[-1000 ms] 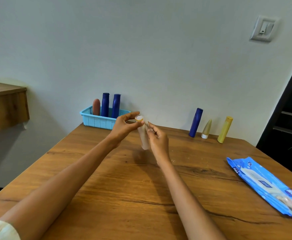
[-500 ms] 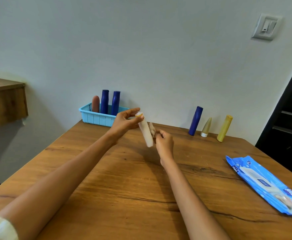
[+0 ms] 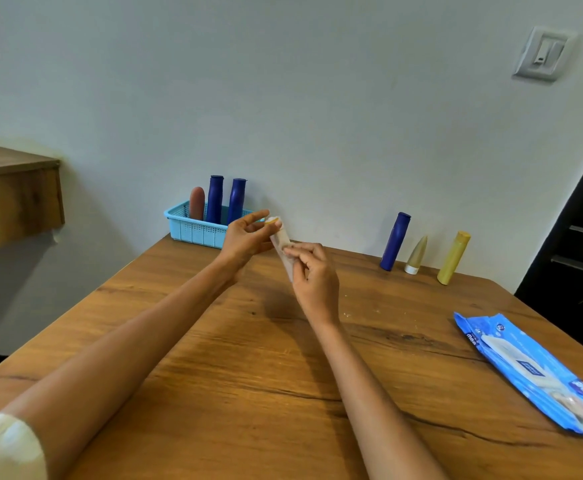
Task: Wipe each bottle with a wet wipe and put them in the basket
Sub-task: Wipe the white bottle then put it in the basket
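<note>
Hands raised above table (image 3: 248, 358) centre: left hand (image 3: 245, 239) pinching cap end of pale bottle (image 3: 280, 239), right hand (image 3: 314, 275) closed on wet wipe (image 3: 288, 265) around its lower body. Basket (image 3: 196, 230) at far left corner.

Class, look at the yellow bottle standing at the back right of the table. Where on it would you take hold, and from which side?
Grip the yellow bottle around the middle of its body, coming from the front right. It stands leaning against the wall, so the back is blocked, and the small cone-shaped bottle stands close on its left. The straight, slim body probably suits a wrap of fingers and thumb.
</note>
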